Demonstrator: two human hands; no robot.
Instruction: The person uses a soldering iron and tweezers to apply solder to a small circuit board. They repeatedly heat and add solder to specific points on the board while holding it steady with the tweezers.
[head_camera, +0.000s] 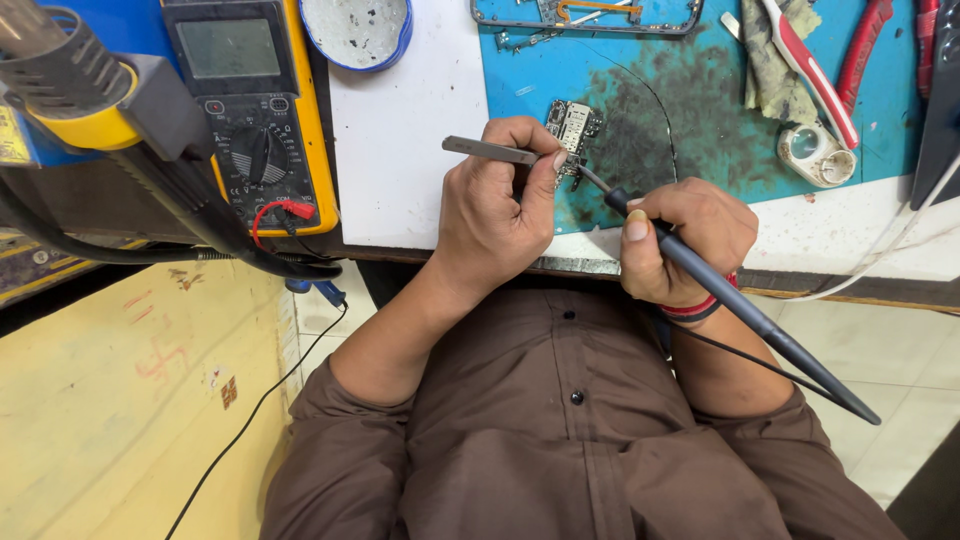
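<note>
My left hand (495, 205) is pinching slim grey metal tweezers (490, 150), pressing down a small silver circuit board (572, 128) on the stained blue work mat (700, 120). My right hand (685, 240) is gripping a dark grey soldering iron (740, 310), its tip touching the board's lower edge.

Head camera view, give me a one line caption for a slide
Left hand holds tweezers and right hand a soldering iron over a small circuit board on a blue mat.
</note>
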